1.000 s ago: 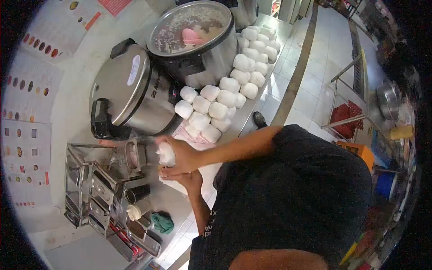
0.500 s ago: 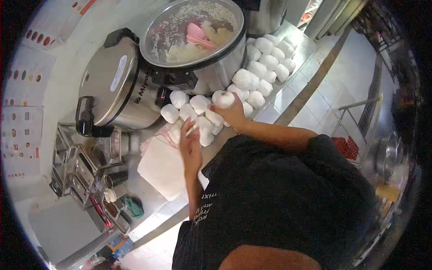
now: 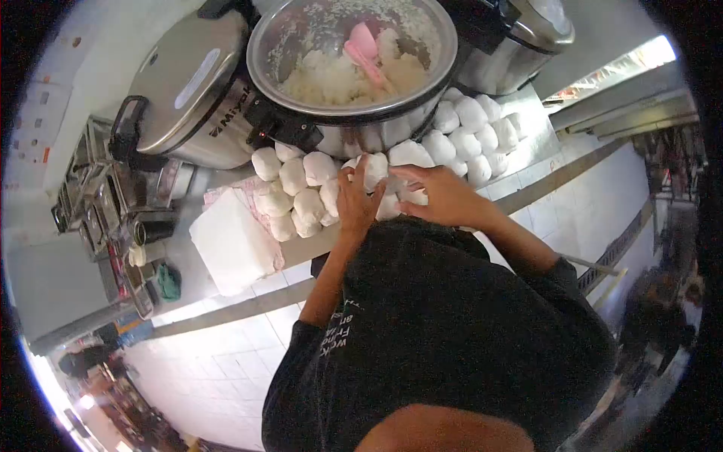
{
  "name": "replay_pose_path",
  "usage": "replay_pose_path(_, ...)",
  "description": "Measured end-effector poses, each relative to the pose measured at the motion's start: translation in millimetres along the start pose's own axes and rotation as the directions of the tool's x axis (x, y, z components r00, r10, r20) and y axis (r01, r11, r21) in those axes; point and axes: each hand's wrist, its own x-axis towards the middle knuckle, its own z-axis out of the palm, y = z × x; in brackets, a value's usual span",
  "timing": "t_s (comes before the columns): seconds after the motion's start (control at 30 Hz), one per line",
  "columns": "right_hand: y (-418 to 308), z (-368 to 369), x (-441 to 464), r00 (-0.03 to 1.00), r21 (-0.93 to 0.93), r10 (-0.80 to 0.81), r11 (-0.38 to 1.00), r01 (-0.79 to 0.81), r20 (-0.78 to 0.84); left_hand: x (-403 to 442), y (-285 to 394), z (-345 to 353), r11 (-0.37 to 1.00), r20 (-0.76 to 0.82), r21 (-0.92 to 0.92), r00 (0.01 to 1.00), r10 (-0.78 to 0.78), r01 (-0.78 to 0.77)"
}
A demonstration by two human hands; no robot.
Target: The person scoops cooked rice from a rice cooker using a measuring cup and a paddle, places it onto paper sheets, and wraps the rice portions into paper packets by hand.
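We spread our left hand (image 3: pixel 358 202) wide against a white bundle (image 3: pixel 376 167) on the tabletop (image 3: pixel 312 246); whether our right hand (image 3: pixel 446 197) has a grip, we can't tell. Probably soft, it wants cupping round its sides.

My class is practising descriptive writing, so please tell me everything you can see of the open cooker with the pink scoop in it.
The open cooker is round and upright, with a shiny, metal-looking body, a broad silvery rim and black fittings at the front. Inside, what looks like cooked white rice is heaped unevenly; grains cling to the wall. The pink scoop rests on the rice. It stands between two other cookers, with white bundles packed close in front.
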Motion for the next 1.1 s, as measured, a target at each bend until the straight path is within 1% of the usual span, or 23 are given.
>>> replay_pose_path(0.03, -2.1, -18.1, -3.0, 0.999, 0.020, -0.036, 0.999, 0.035, 0.012, 2.4, 8.3, -4.2, 0.998, 0.004, 0.067, 1.000, -0.020, 0.020)
replay_pose_path(0.07, -5.0, -37.6, -3.5, 0.998, 0.026, -0.061, 0.998, 0.062, -0.023, 1.6, 5.6, -2.8, 0.948, -0.011, 0.308, 0.997, 0.083, -0.075)
replay_pose_path(0.13, -10.0, -74.5, 2.4, 0.986, 0.036, -0.116, 0.992, 0.121, -0.117, 1.9, 3.0, -7.1, 0.894, -0.028, 0.367, 0.958, 0.286, -0.256)
replay_pose_path(0.2, -2.6, -106.8, 22.5, 0.916, 0.125, -0.196, 0.959, 0.253, -0.351, 3.7, -25.9, 12.5, 0.812, 0.127, 0.405, 0.905, 0.405, -0.420)
replay_pose_path(0.23, -23.0, -135.7, 34.0, 0.928, 0.156, -0.109, 0.972, 0.174, -0.356, 6.3, -30.2, 15.9, 0.798, 0.144, 0.402, 0.892, 0.429, -0.449)
replay_pose_path(0.27, -16.0, -150.1, 64.7, 0.847, -0.190, -0.312, 0.949, 0.253, -0.431, 7.0, -31.2, 18.5, 0.786, 0.160, 0.398, 0.880, 0.448, -0.473)
replay_pose_path(0.3, -8.1, -163.4, 98.1, 0.860, -0.341, -0.409, 0.890, 0.303, -0.305, 6.4, -32.7, 22.2, 0.774, 0.176, 0.395, 0.868, 0.465, -0.495)
replay_pose_path(0.33, -1.8, -173.2, 131.8, 0.859, -0.475, -0.485, 0.802, 0.361, -0.165, 6.1, -36.4, 30.2, 0.787, 0.109, 0.385, 0.870, 0.480, -0.482)
replay_pose_path(0.37, -1.4, -175.1, 163.3, 0.908, -0.509, -0.418, 0.773, 0.379, 0.041, 6.8, -35.3, 35.1, 0.810, 0.091, 0.386, 0.892, 0.443, -0.442)
replay_pose_path(0.4, 1.7, -173.6, 195.2, 0.916, -0.535, -0.324, 0.743, 0.402, 0.238, 6.2, -33.6, 39.0, 0.829, 0.079, 0.388, 0.911, 0.406, -0.403)
replay_pose_path(0.47, 71.2, -126.9, 283.6, 0.871, -0.661, 0.000, 0.651, 0.373, 0.492, 2.5, -20.9, 35.9, 0.877, 0.096, 0.376, 0.954, 0.285, -0.300)
replay_pose_path(0.57, 122.3, -81.8, 334.0, 0.874, -0.773, 0.172, 0.564, 0.290, 0.454, 1.5, -11.8, 10.3, 0.885, 0.039, 0.329, 0.941, 0.336, -0.330)
replay_pose_path(0.6, 131.6, -74.3, 347.3, 0.876, -0.807, 0.227, 0.531, 0.256, 0.427, 0.9, -16.2, 5.0, 0.862, -0.040, 0.342, 0.910, 0.412, -0.375)
replay_pose_path(0.67, 147.1, -74.3, 370.8, 0.866, -0.873, 0.343, 0.448, 0.191, 0.365, -1.5, -21.5, -14.8, 0.906, -0.161, 0.278, 0.914, 0.372, -0.320)
replay_pose_path(0.77, 123.2, -120.2, 355.7, 0.892, -0.708, 0.285, 0.705, 0.054, 0.352, -4.7, -33.8, -37.1, 0.966, -0.369, 0.141, 0.894, 0.255, -0.218)
replay_pose_path(0.83, 87.8, -164.0, 328.1, 0.923, -0.595, 0.229, 0.804, -0.001, 0.308, 10.8, -36.4, -58.4, 0.982, -0.499, 0.055, 0.847, 0.183, -0.180)
replay_pose_path(0.87, 69.5, -181.2, 314.3, 0.941, -0.544, 0.196, 0.839, -0.016, 0.275, 20.7, -39.9, -67.0, 0.977, -0.554, 0.024, 0.811, 0.191, -0.214)
replay_pose_path(0.9, 57.1, -192.3, 303.3, 0.924, -0.348, 0.193, 0.935, -0.071, 0.331, 31.2, -37.6, -77.8, 0.973, -0.586, 0.092, 0.778, 0.226, -0.214)
replay_pose_path(0.93, 46.8, -201.9, 293.3, 0.908, -0.137, 0.175, 0.982, -0.131, 0.381, 41.7, -35.2, -88.7, 0.965, -0.617, 0.159, 0.742, 0.261, -0.207)
replay_pose_path(1.0, 62.4, -194.2, 298.7, 0.933, 0.224, 0.107, 0.956, -0.191, 0.343, 64.6, -36.8, -96.0, 0.938, -0.672, 0.169, 0.660, 0.335, -0.304)
replay_pose_path(1.03, 82.7, -180.3, 311.5, 0.977, 0.015, -0.057, 0.998, 0.055, 0.206, 77.0, -26.9, -94.5, 0.935, -0.721, 0.116, 0.620, 0.311, -0.334)
replay_pose_path(1.07, 102.3, -165.7, 325.5, 0.962, -0.223, -0.249, 0.937, 0.269, 0.111, 90.7, -14.1, -94.9, 0.927, -0.766, 0.066, 0.577, 0.284, -0.369)
replay_pose_path(1.1, 92.0, -158.3, 328.5, 0.892, -0.460, -0.447, 0.779, 0.426, 0.068, 94.8, -8.5, -96.5, 0.929, -0.725, 0.067, 0.622, 0.296, -0.364)
